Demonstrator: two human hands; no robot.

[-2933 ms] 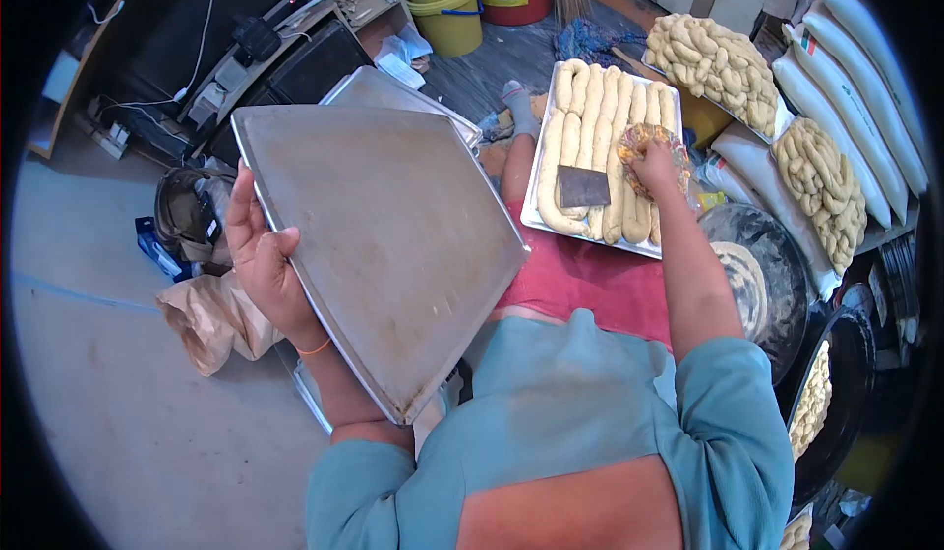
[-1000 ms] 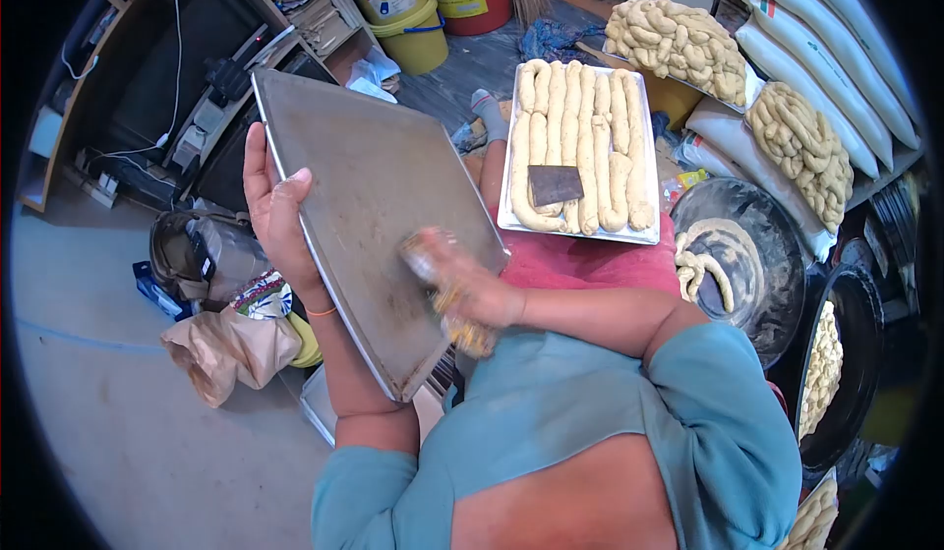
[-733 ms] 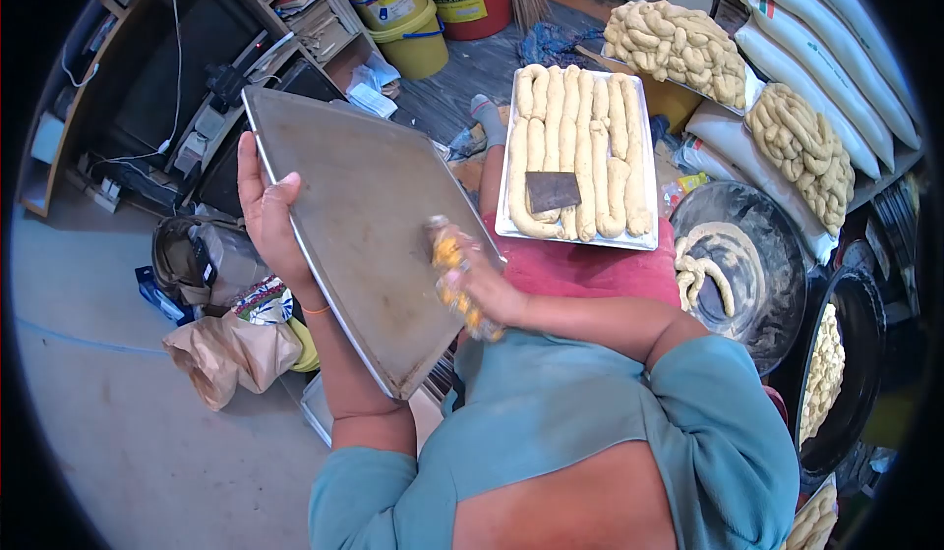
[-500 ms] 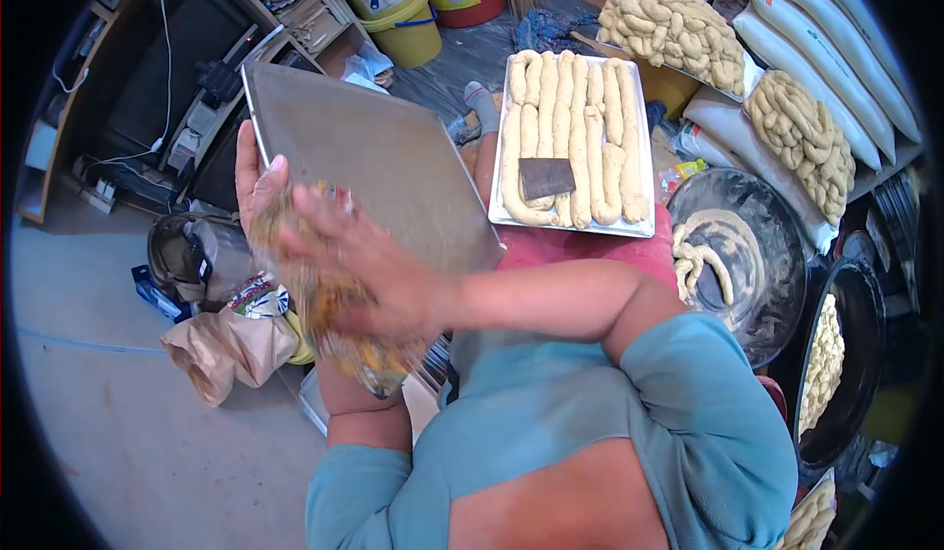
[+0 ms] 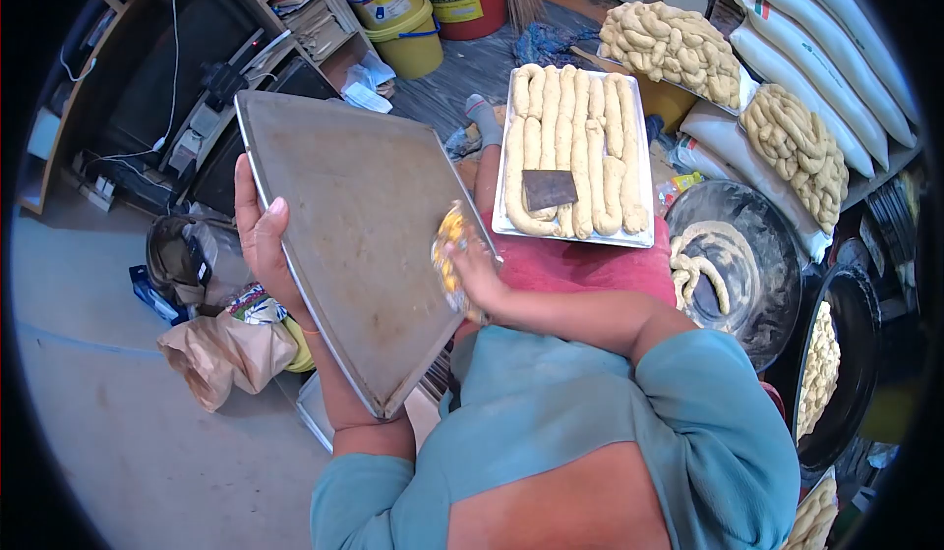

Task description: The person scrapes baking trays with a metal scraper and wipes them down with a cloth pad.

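Note:
My left hand (image 5: 264, 240) supports a worn metal tray (image 5: 344, 226) along its left edge, thumb at the rim and the other fingers partly behind it; the tray is tilted and also rests along my forearm. My right hand (image 5: 477, 280) presses a crumpled patterned cloth or bag (image 5: 449, 255) at the tray's right side, slightly blurred. Beyond it, a white-rimmed tray (image 5: 644, 238) on a red cushion (image 5: 590, 270) bears long rolls of dough (image 5: 580, 147). A dark flat scraper (image 5: 550, 189) lies on the dough.
To the right is a round black pan (image 5: 762, 324) with dough strips (image 5: 703, 280). Heaped dough (image 5: 674, 49) and stacked white sacks (image 5: 836, 58) stand beyond. A yellow bucket (image 5: 411, 51) is at the back, a brown paper bag (image 5: 221, 353) on the left floor.
My right hand left the dough tray and swept the cloth across the metal tray to its left edge, then back to the right side. My left hand kept holding the tray.

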